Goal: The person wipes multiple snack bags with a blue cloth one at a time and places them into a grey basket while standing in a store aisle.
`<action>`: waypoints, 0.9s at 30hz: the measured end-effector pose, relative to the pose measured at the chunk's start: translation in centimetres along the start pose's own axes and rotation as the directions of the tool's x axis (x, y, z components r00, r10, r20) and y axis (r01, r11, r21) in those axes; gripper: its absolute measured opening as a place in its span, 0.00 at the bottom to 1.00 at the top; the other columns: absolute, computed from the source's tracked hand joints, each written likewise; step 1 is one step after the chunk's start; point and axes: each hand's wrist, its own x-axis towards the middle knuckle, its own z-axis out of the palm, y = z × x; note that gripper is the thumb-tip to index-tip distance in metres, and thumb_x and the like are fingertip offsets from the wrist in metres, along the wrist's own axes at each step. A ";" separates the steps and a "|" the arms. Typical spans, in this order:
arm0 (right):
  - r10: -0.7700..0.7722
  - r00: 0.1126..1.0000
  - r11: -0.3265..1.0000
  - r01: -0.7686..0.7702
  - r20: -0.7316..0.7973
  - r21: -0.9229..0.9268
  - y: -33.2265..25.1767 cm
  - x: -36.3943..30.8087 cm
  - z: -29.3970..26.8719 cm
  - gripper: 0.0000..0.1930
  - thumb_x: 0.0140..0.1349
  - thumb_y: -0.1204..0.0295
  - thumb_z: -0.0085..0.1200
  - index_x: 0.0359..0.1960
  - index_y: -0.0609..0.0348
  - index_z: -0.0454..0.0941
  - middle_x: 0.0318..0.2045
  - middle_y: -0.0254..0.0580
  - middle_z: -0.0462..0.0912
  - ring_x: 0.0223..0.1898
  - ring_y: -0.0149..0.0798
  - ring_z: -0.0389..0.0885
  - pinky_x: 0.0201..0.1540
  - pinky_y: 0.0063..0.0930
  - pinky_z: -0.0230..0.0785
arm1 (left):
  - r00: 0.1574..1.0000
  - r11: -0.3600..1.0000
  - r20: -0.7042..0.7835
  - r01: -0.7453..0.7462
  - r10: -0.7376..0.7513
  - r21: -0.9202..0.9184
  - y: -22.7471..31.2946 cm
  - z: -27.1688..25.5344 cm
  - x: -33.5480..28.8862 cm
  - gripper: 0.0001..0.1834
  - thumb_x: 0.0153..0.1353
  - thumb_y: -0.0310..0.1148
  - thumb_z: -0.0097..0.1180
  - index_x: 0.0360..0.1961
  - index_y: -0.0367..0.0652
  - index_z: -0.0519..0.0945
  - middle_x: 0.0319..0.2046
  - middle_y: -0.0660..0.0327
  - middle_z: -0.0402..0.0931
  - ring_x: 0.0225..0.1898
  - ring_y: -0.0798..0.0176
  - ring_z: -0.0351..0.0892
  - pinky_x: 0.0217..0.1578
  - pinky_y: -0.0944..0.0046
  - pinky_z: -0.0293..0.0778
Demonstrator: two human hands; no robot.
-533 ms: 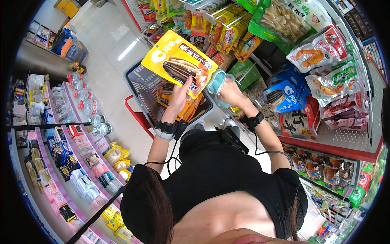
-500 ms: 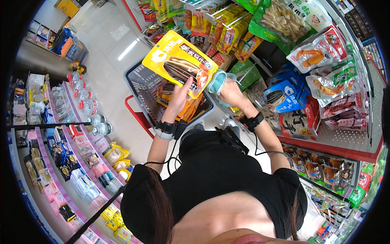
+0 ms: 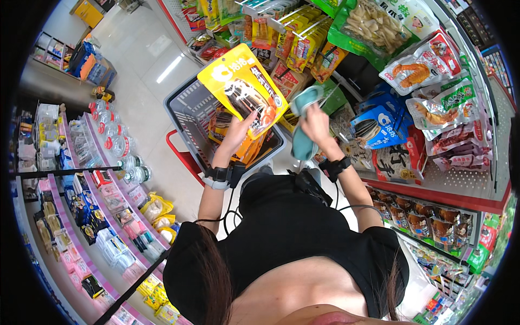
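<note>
My left hand [image 3: 236,134] grips the lower edge of a yellow bag of sunflower seeds [image 3: 238,81], tilted with its printed front facing up. In my right hand [image 3: 316,129] is a teal cloth [image 3: 305,146], which hangs below the fist and also bulges above it. The cloth is just right of the bag and apart from it. Under the bag stands a grey shopping basket [image 3: 184,116] with a red handle. Several orange and yellow packets [image 3: 250,147] lie in it, partly hidden by the bag and my left hand.
On my right, a rack holds hanging snack packets [image 3: 303,46], blue seed bags [image 3: 374,127] and white meat packets [image 3: 420,67]. Shelves of small packaged goods [image 3: 116,249] curve along my left. Water bottles [image 3: 116,143] stand beside the tiled floor [image 3: 138,51].
My right hand has moved the cloth off the bag's right edge, and the cloth now hangs loosely. The bag has turned slightly in my left hand and shifted a little right.
</note>
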 end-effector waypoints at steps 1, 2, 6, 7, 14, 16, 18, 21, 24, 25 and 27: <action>-0.060 0.992 0.996 0.067 -0.113 0.060 0.7 0.1 -0.6 0.12 0.45 0.75 0.50 0.35 0.61 0.72 0.34 0.54 0.72 0.29 0.56 0.75 0.31 0.48 0.69 | 1.000 0.999 -0.010 0.021 -0.021 0.024 -0.2 -0.2 -0.2 0.15 0.62 0.30 0.48 0.48 0.33 0.69 0.45 0.59 0.71 0.44 0.71 0.70 0.46 0.69 0.67; -0.113 0.979 0.987 0.130 -0.170 0.097 -0.2 0.2 -2.0 0.14 0.46 0.74 0.50 0.37 0.60 0.71 0.34 0.53 0.72 0.30 0.55 0.75 0.31 0.46 0.69 | 0.999 0.992 0.025 -0.027 0.024 0.125 -0.5 -0.6 -0.2 0.16 0.62 0.30 0.48 0.49 0.33 0.68 0.46 0.59 0.71 0.44 0.71 0.70 0.46 0.69 0.67; -0.454 0.882 0.852 0.471 -0.126 0.227 -3.0 0.6 -2.6 0.13 0.49 0.72 0.53 0.37 0.60 0.72 0.34 0.52 0.72 0.37 0.55 0.72 0.40 0.42 0.67 | 0.960 0.921 0.254 -0.202 0.119 0.333 -1.3 0.3 -0.4 0.17 0.62 0.30 0.49 0.50 0.33 0.67 0.44 0.60 0.71 0.44 0.70 0.69 0.47 0.68 0.67; -0.543 0.831 0.813 0.556 -0.118 0.172 -3.5 0.8 -2.8 0.16 0.47 0.73 0.51 0.41 0.60 0.70 0.40 0.55 0.70 0.43 0.56 0.68 0.46 0.44 0.65 | 0.958 0.882 0.275 -0.199 0.082 0.428 -1.3 0.8 -0.5 0.17 0.62 0.30 0.49 0.49 0.33 0.68 0.43 0.60 0.72 0.43 0.70 0.69 0.46 0.68 0.67; -0.209 0.953 0.922 0.267 -0.218 0.281 -0.5 3.0 -1.2 0.17 0.59 0.68 0.48 0.48 0.63 0.67 0.47 0.52 0.71 0.49 0.49 0.69 0.51 0.38 0.62 | 0.913 0.775 0.404 -0.215 -0.057 0.595 -1.3 -0.8 -0.4 0.25 0.57 0.33 0.53 0.54 0.33 0.62 0.48 0.52 0.69 0.49 0.60 0.68 0.52 0.64 0.62; 0.027 0.999 0.731 0.004 -0.035 0.682 0.7 2.7 -0.8 0.17 0.60 0.67 0.48 0.47 0.64 0.68 0.45 0.47 0.74 0.46 0.42 0.72 0.48 0.34 0.65 | 0.901 0.759 0.412 -0.174 -0.134 0.627 -1.1 -0.8 -0.6 0.29 0.57 0.33 0.53 0.57 0.34 0.59 0.51 0.49 0.67 0.52 0.56 0.66 0.55 0.63 0.59; 0.178 0.978 0.459 -0.184 0.113 0.869 0.7 2.4 -1.4 0.17 0.60 0.65 0.51 0.46 0.66 0.69 0.38 0.39 0.77 0.37 0.30 0.76 0.40 0.26 0.70 | 0.879 0.756 0.433 -0.142 -0.201 0.638 -0.9 -1.1 -0.6 0.30 0.56 0.33 0.54 0.57 0.33 0.59 0.51 0.49 0.66 0.53 0.56 0.66 0.56 0.63 0.58; 0.251 0.957 0.320 -0.221 0.143 0.921 1.1 2.1 -2.3 0.18 0.56 0.67 0.56 0.44 0.66 0.70 0.37 0.41 0.78 0.34 0.31 0.77 0.38 0.25 0.72 | 0.863 0.756 0.462 -0.161 -0.204 0.634 -1.5 -1.6 0.1 0.29 0.56 0.35 0.56 0.55 0.32 0.61 0.50 0.52 0.68 0.51 0.62 0.67 0.54 0.65 0.61; 0.310 0.932 0.233 -0.265 0.187 0.936 2.6 1.7 -3.6 0.18 0.53 0.68 0.58 0.42 0.66 0.71 0.36 0.42 0.78 0.33 0.32 0.78 0.37 0.26 0.73 | 0.854 0.718 0.458 -0.156 -0.248 0.678 0.0 -0.6 0.9 0.28 0.56 0.36 0.57 0.52 0.31 0.64 0.48 0.55 0.70 0.47 0.66 0.69 0.52 0.66 0.63; 0.341 0.927 0.199 -0.235 0.158 0.951 3.2 1.6 -4.0 0.17 0.54 0.69 0.58 0.42 0.66 0.71 0.35 0.41 0.79 0.32 0.32 0.78 0.37 0.26 0.73 | 0.852 0.704 0.449 -0.143 -0.271 0.696 0.8 0.1 1.5 0.27 0.55 0.35 0.57 0.52 0.31 0.64 0.47 0.55 0.70 0.47 0.66 0.69 0.51 0.66 0.64; 0.410 0.907 0.121 -0.162 0.099 0.979 4.1 1.3 -4.6 0.13 0.55 0.72 0.54 0.40 0.66 0.72 0.34 0.41 0.79 0.31 0.31 0.78 0.36 0.26 0.72 | 0.885 0.810 0.448 -0.170 -0.125 0.562 0.2 1.1 2.4 0.26 0.54 0.30 0.57 0.52 0.32 0.65 0.44 0.54 0.73 0.44 0.67 0.71 0.48 0.65 0.67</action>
